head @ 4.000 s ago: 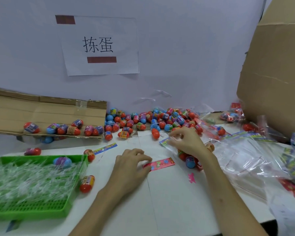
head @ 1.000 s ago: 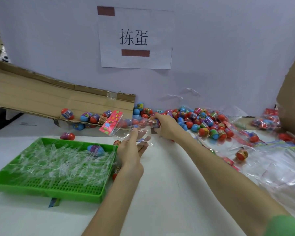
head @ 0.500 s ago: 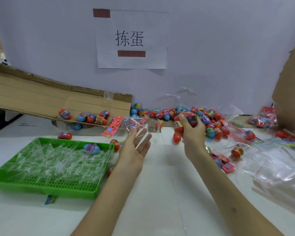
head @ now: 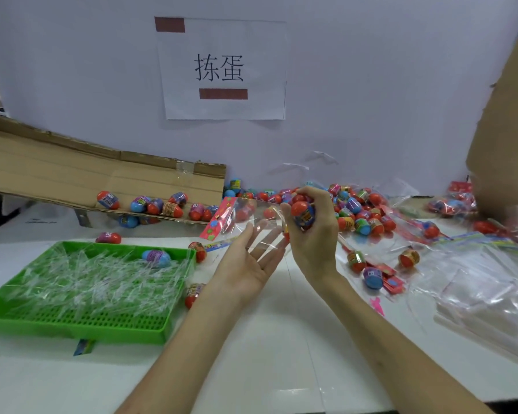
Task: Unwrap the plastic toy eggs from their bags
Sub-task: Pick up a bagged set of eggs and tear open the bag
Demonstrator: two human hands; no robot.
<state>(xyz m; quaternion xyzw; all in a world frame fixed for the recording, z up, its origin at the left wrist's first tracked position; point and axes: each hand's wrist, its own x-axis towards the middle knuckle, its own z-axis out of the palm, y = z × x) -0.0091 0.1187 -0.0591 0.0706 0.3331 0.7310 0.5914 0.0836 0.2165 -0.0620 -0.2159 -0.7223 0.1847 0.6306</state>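
A few red-and-blue plastic toy eggs (head: 302, 213) are clasped in the right hand (head: 314, 234), whose fingers are curled tightly round them, above the white table (head: 251, 369). The left hand (head: 248, 265) is held palm up just beside it, released, with the fingers straight and spread. A clear plastic bag with a pink printed header card (head: 222, 219) is draped across those fingertips. Red shapes are seen through the film, but whether they are inside the bag or behind it cannot be told. To the left, a green perforated plastic tray (head: 72, 331) is filled with a tangle of clear plastic scraps (head: 96, 282), and a single blue egg with a purple label (head: 156, 258) is lodged near its far rim. A flattened brown cardboard sheet (head: 72, 171) is propped at a slant behind the tray, and a row of eggs (head: 162, 204) is collected along its lower edge. A heap of red and blue eggs (head: 359, 213) is spread along the back of the table against the wall. Empty clear bags (head: 476, 285) are piled at the right, near a tall brown cardboard box (head: 509, 130). A white paper sign (head: 222, 70) is fixed to the wall.
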